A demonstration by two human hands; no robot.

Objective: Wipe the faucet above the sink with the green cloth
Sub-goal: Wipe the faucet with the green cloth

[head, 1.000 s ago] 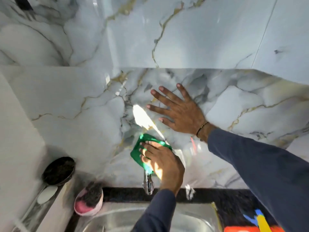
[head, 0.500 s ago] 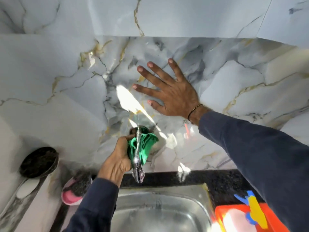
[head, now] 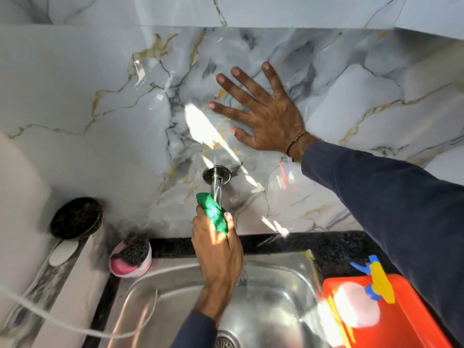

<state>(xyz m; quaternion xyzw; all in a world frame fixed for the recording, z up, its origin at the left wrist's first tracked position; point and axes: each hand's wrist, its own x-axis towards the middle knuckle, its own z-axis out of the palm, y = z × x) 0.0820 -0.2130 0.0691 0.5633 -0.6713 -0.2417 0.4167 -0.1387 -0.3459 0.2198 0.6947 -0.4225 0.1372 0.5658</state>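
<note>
The green cloth sits bunched in the left hand, pressed against the faucet that juts from the marble wall straight above the steel sink.

Sweeping from the left edge: a dark round lid leans by the wall, next to it a pink tub holding a black scrubber, and no label shows on either.

Centre stage, the left hand's fingers curl tight around the cloth, clamping it onto the chrome pipe just below the round wall flange. That cloth looks soft, light and floppy, so I judge it needs a full wrap of the palm (a pinch would let it slip on polished metal). The faucet itself reads as rigid and slick; the pipe is the place to grip, cloth between skin and chrome.

Further right, the right hand lies flat on the wall, fingers spread wide, holding nothing, bracing.

Far right, an orange tray on the dark worktop carries a spray bottle with a blue and yellow trigger. No writing readable anywhere.
</note>
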